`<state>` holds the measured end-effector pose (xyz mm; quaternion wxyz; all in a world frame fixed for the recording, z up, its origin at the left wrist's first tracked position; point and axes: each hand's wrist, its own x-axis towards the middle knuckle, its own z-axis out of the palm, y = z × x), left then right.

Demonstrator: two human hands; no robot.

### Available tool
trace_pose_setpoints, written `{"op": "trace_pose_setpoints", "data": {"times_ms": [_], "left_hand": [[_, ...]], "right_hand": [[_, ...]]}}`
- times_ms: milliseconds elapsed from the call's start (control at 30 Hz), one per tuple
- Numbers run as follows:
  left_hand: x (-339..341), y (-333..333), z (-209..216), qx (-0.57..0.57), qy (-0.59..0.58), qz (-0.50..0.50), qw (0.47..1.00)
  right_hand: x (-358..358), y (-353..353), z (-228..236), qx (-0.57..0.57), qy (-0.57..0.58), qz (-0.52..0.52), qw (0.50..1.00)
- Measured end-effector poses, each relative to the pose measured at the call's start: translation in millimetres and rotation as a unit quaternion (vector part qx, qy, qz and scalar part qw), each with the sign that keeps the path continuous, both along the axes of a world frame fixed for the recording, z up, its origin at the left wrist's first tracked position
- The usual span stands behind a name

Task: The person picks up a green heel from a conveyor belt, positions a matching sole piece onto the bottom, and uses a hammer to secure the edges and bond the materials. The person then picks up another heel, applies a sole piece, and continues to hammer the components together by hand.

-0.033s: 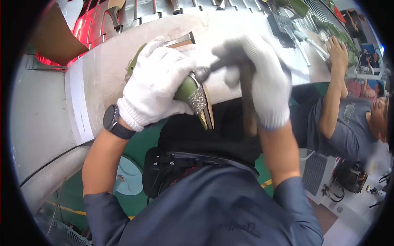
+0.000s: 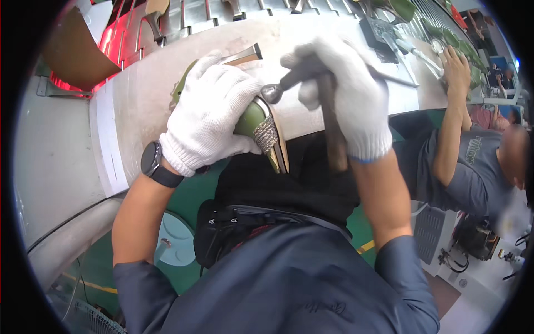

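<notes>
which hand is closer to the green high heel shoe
Left. The left hand grips the green shoe; the right hand holds a hammer just beside it.

A long pale grey bench (image 2: 150,94) curves across the view. Directly on it lie a dark metal tool (image 2: 384,34) and green shoe pieces (image 2: 445,36) toward its far right end.

The left hand (image 2: 208,114) covers most of the green shoe (image 2: 253,119); the hammer (image 2: 328,111) handle is motion-blurred.
</notes>
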<state>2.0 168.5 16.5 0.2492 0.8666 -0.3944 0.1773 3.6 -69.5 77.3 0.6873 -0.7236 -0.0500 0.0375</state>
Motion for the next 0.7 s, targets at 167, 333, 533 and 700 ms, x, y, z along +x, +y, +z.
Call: {"op": "trace_pose_setpoints", "data": {"times_ms": [167,333,533,700], "left_hand": [[-9,7,0,0.000,0.002,0.005,1.000],[-4,-3,-1,-0.004,-0.001,-0.003,1.000],[-3,8,-3,0.003,-0.005,0.012,1.000],[-2,2,1,-0.003,-0.028,0.010,1.000]], "right_hand": [[-36,-18,32,-0.001,-0.146,-0.046,0.988],[-46,-7,-19,-0.018,-0.117,-0.030,0.992],[-51,-17,19,0.095,-0.048,-0.026,0.994],[-55,-23,-33,0.045,-0.007,0.056,0.997]]}}
